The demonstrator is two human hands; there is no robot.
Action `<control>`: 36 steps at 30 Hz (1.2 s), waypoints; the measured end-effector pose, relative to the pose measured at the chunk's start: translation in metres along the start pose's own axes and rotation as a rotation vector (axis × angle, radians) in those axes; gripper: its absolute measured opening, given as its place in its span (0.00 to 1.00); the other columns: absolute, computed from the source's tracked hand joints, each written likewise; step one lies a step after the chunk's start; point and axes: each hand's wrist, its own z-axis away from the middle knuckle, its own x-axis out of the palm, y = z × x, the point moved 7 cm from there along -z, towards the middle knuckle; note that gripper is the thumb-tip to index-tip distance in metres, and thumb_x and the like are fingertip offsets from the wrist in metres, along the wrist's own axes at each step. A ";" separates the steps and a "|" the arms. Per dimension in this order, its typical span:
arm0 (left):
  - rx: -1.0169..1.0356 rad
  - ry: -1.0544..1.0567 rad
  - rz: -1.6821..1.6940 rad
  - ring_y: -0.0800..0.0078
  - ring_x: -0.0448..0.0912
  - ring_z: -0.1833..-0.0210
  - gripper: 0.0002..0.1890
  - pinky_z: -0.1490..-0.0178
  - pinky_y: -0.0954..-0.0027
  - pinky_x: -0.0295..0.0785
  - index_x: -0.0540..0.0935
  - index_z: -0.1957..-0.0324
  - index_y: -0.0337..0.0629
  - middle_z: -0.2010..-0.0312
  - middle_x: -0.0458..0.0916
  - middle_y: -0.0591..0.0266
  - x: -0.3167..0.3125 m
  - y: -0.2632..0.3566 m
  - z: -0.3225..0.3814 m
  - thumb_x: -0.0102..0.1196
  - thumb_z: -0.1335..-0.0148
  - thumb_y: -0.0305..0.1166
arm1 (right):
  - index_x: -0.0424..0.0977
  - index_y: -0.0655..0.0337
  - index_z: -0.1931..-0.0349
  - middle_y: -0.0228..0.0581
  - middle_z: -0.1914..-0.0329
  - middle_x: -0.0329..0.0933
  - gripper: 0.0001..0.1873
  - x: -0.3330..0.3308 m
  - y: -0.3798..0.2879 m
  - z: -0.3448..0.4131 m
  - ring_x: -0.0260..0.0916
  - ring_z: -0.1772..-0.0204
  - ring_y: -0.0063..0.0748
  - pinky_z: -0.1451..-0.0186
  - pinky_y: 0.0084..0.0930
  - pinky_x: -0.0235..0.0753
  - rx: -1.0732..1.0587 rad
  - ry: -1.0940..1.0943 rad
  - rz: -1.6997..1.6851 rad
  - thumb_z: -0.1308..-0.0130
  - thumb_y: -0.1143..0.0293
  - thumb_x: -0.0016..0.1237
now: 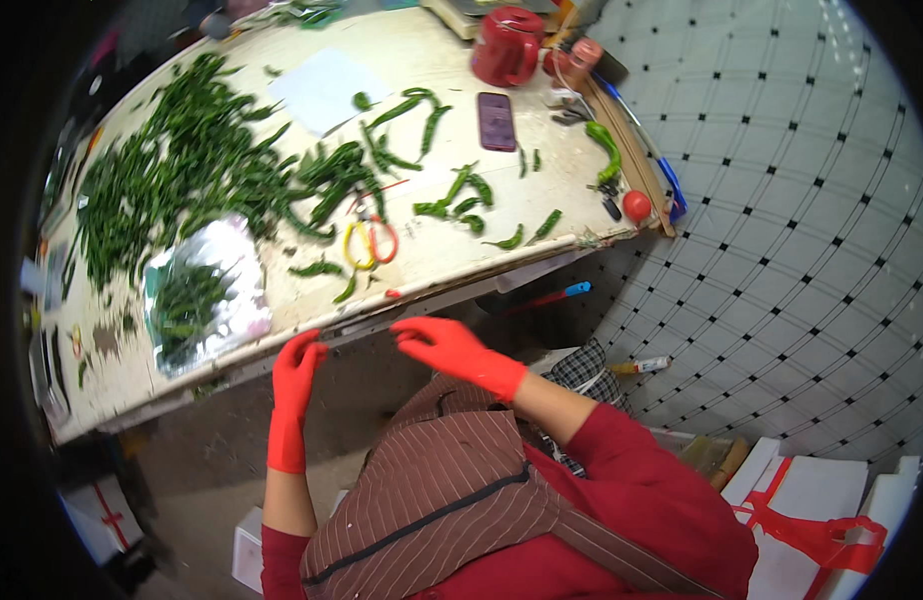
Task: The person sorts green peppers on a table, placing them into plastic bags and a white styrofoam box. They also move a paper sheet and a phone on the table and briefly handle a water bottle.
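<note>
My left hand [296,367], in a red rubber glove, is raised at the near edge of the white table [446,262], fingers apart and holding nothing. To its right my right hand [439,345], gloved alike, hovers by the same edge with loosely bent fingers and nothing in them. Near my left hand lies a clear plastic bag [244,277] with green peppers inside. Scissors [371,241] with one yellow and one red handle rest beyond the hands. A large heap of green peppers [199,142] covers the table's left part, and loose peppers [341,169] lie in the middle.
A phone [496,121], a red mug [509,46], a long green pepper [603,152] and a red ball-shaped thing [636,206] stand or lie at the right. White paper [328,91] lies farther back. White foam boxes [814,487] with red tape are at the lower right.
</note>
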 end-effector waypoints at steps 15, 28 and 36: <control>0.332 -0.165 -1.310 0.50 0.68 0.39 0.54 0.41 0.56 0.71 0.61 0.32 0.41 0.38 0.67 0.49 0.282 0.090 -0.196 0.76 0.65 0.36 | 0.62 0.60 0.36 0.43 0.51 0.70 0.47 -0.257 0.064 -0.050 0.69 0.51 0.44 0.52 0.38 0.74 0.247 0.415 0.946 0.53 0.46 0.64; 0.165 -0.223 -0.887 0.59 0.74 0.58 0.43 0.54 0.64 0.73 0.66 0.36 0.38 0.57 0.71 0.52 0.319 0.064 -0.219 0.71 0.56 0.34 | 0.75 0.60 0.49 0.44 0.57 0.73 0.23 -0.254 0.093 -0.057 0.73 0.54 0.43 0.52 0.32 0.74 0.135 0.708 0.096 0.48 0.84 0.47; 0.175 -0.443 -0.857 0.62 0.74 0.60 0.30 0.54 0.66 0.72 0.75 0.42 0.42 0.61 0.73 0.56 0.306 0.073 -0.225 0.66 0.51 0.31 | 0.75 0.62 0.48 0.47 0.49 0.76 0.19 -0.389 0.085 -0.119 0.75 0.48 0.45 0.46 0.32 0.74 -0.008 0.918 0.366 0.41 0.79 0.50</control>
